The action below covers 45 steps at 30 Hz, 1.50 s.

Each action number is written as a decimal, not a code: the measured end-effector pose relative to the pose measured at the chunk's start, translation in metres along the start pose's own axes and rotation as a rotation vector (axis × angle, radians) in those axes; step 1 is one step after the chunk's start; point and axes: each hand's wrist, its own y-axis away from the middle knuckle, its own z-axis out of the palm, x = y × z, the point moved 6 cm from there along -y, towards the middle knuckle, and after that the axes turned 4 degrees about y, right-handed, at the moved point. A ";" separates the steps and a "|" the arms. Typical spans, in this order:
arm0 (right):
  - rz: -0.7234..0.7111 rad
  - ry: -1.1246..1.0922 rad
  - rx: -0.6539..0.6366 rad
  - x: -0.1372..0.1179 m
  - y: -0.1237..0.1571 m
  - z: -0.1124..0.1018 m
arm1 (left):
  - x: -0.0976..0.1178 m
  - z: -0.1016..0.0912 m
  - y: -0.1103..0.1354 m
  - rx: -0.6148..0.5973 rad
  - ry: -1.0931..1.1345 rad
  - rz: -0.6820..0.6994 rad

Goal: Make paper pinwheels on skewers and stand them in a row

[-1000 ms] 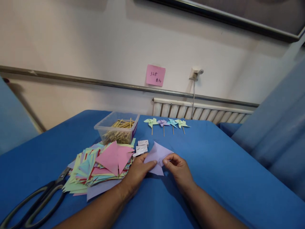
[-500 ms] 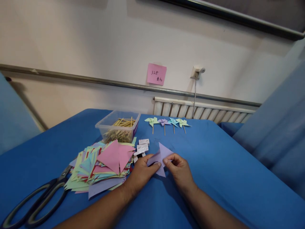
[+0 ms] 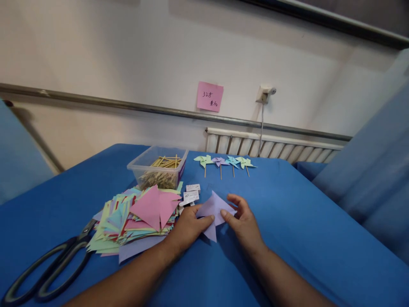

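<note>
A lilac paper piece (image 3: 213, 209), partly folded, lies on the blue tablecloth (image 3: 287, 221) between my hands. My left hand (image 3: 187, 228) pinches its left side with thumb and forefinger. On the right side, my right hand (image 3: 243, 221) holds the paper with thumb under and fingers curled over the edge. Left of my hands sits a heap of cut coloured paper squares (image 3: 137, 219) with a pink one on top.
A clear plastic box of wooden sticks (image 3: 158, 168) stands behind the heap. Three small white packets (image 3: 191, 195) lie beside it. Several finished paper pinwheels (image 3: 225, 163) lie at the back. Large black scissors (image 3: 47, 266) rest at the front left.
The lilac paper has been folded smaller and turned between my fingers. My right fingers have spread a little over its right corner. Both hands stay in the same place.
</note>
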 end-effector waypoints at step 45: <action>0.156 -0.497 -0.128 0.000 0.013 0.024 | 0.005 0.017 0.010 0.104 0.185 0.004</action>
